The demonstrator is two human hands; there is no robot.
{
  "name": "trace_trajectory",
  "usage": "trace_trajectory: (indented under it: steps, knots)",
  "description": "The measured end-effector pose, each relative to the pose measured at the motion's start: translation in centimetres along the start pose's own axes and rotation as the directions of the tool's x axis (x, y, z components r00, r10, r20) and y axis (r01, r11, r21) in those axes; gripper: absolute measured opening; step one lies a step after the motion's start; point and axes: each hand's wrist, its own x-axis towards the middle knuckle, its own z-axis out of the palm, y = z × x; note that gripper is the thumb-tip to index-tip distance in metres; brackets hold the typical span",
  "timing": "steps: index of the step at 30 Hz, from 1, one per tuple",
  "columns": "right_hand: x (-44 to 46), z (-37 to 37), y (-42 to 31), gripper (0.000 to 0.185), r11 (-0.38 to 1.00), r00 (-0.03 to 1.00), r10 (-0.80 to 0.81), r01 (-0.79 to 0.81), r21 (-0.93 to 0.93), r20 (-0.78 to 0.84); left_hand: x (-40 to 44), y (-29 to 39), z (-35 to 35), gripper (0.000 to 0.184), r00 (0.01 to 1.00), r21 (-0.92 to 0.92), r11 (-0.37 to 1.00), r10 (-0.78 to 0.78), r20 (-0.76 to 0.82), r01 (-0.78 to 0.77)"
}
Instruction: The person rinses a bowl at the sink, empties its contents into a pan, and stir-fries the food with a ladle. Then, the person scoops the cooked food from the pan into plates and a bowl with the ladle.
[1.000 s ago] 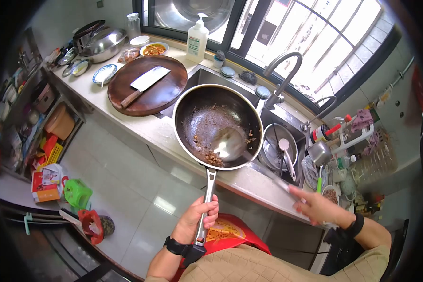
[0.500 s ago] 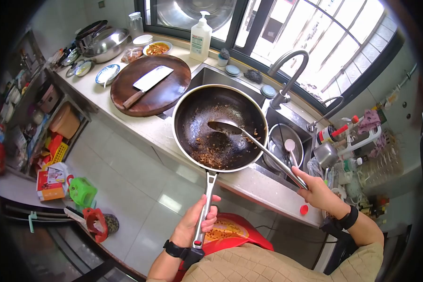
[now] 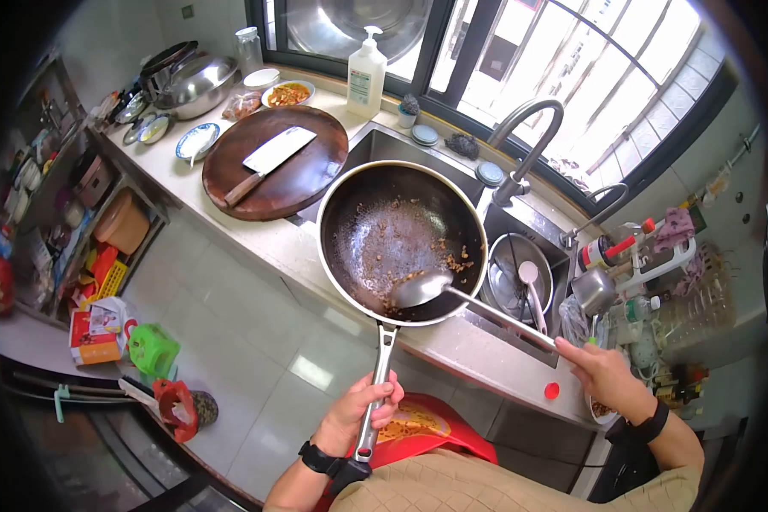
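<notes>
A dark wok point(image 3: 375, 230) with a pale rim is held up over the sink edge, its metal handle pointing toward me. My left hand point(image 3: 363, 410) is wrapped round that handle. In my right hand point(image 3: 604, 378) is the end of a metal spatula point(image 3: 425, 288), the index finger stretched along its shaft. The spatula's blade rests low inside the wok, toward the handle side. Brown food bits cling to the wok's bottom and right wall, some of them hidden by the blade.
Left of the wok, a cleaver point(image 3: 279, 148) lies on a round wooden chopping board point(image 3: 324, 175). Behind are the sink point(image 3: 380, 147), a pump bottle point(image 3: 366, 77) and the faucet point(image 3: 533, 115). A metal bowl point(image 3: 544, 256) sits in the right basin. A red cap point(image 3: 552, 391) lies on the counter.
The spatula blade has moved from the wok's middle down toward the handle side and turned its bright face up. My right hand has shifted slightly right and down. The wok sits slightly lower.
</notes>
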Motion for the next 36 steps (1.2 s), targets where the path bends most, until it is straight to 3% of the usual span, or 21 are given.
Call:
trace_trajectory:
  steps: [2,4,7,12,13,16,21,24,27,29,32,33,35,36]
  knots:
    - [1.0,0.6,0.6,0.056,1.0,0.998,0.006,-0.007,-0.018,-0.061,0.0,0.0,-0.3,0.019,1.0,-0.1,0.995,-0.012,0.026,0.014]
    - [4.8,4.2,1.6,0.055,0.97,0.949,-0.052,0.123,0.212,-0.31,-0.4,0.7,-0.1,0.018,1.0,-0.097,0.995,-0.012,0.024,0.014]
    - [9.8,7.2,-0.4,0.058,0.984,0.921,-0.036,0.101,0.148,-0.388,-0.5,0.8,0.3,0.017,1.0,-0.092,0.996,-0.008,0.009,0.009]
    - [3.6,4.5,-2.9,0.064,0.993,0.998,-0.069,0.07,0.095,-0.009,-0.3,1.2,1.2,0.016,1.0,-0.119,0.993,-0.009,0.012,0.011]
    - [1.5,3.9,-2.4,0.064,0.982,0.992,-0.128,0.127,0.143,-0.001,-0.3,1.2,1.2,0.019,1.0,-0.134,0.991,-0.005,0.022,0.008]
    - [0.0,2.1,-1.5,0.063,0.948,0.984,-0.166,0.177,0.265,-0.063,-0.4,1.3,1.9,0.023,0.999,-0.065,0.998,-0.028,-0.035,0.026]
    - [8.2,6.3,-2.0,0.061,0.963,0.973,-0.076,0.128,0.239,-0.217,-0.3,0.9,0.9,0.027,0.999,-0.139,0.99,-0.014,0.04,0.02]
    - [8.0,7.2,-3.1,0.06,0.989,0.992,0.001,0.017,0.148,-0.123,0.0,0.8,0.3,0.027,0.998,-0.164,0.986,-0.009,0.07,0.02]
    - [1.3,4.2,-4.0,0.059,0.976,0.995,-0.084,0.094,0.198,-0.055,0.0,0.9,1.0,0.024,0.998,-0.156,0.987,0.035,0.044,-0.028]
    - [-1.5,1.1,-4.9,0.056,0.889,0.999,-0.027,0.013,0.458,0.022,0.3,1.0,1.0,0.021,0.997,-0.176,0.982,0.067,0.03,-0.061]
    - [0.6,0.6,-4.8,0.054,0.919,0.994,0.103,-0.112,0.378,0.045,0.1,1.1,0.9,0.021,0.998,-0.125,0.991,0.05,0.033,-0.045]
    - [2.5,2.0,-4.1,0.058,0.903,0.996,0.08,-0.06,0.424,-0.029,-0.1,1.2,1.0,0.019,0.999,-0.13,0.991,0.033,0.042,-0.027]
    - [7.1,6.1,-2.4,0.061,0.955,0.95,-0.082,0.162,0.25,-0.301,0.1,0.8,0.5,0.018,0.995,-0.181,0.983,0.008,0.1,0.011]
    - [8.2,7.0,-2.9,0.061,0.955,0.95,-0.079,0.159,0.251,-0.301,0.3,0.6,0.3,0.017,0.988,-0.229,0.972,-0.021,0.154,0.056]
